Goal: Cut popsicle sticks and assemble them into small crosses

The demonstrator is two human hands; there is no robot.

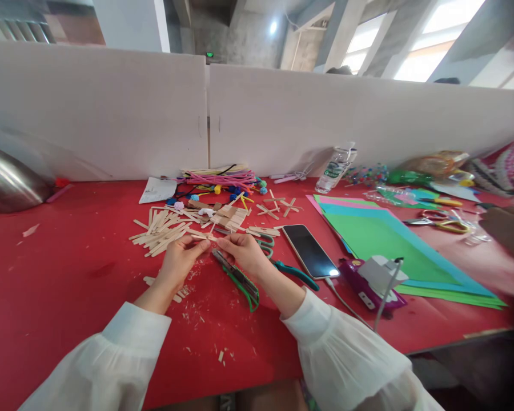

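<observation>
My left hand (180, 260) and my right hand (243, 253) meet over the red table (68, 274), both pinching the ends of a small wooden stick (208, 236) held between them. A green-handled utility knife (240, 278) lies on the table just under my right hand. A pile of wooden craft sticks (165, 230) lies beyond my left hand. Wood shavings (197, 274) are scattered below the hands. Green-handled scissors (289, 268) lie right of my right wrist.
A phone (310, 250) with a cable lies right of the hands, beside a purple glue gun (370, 283). Coloured paper sheets (381, 240), a water bottle (336, 167), pipe cleaners (220, 178), crossed sticks (278, 206) and more scissors (441, 220) lie farther off. White partitions (111, 108) back the table.
</observation>
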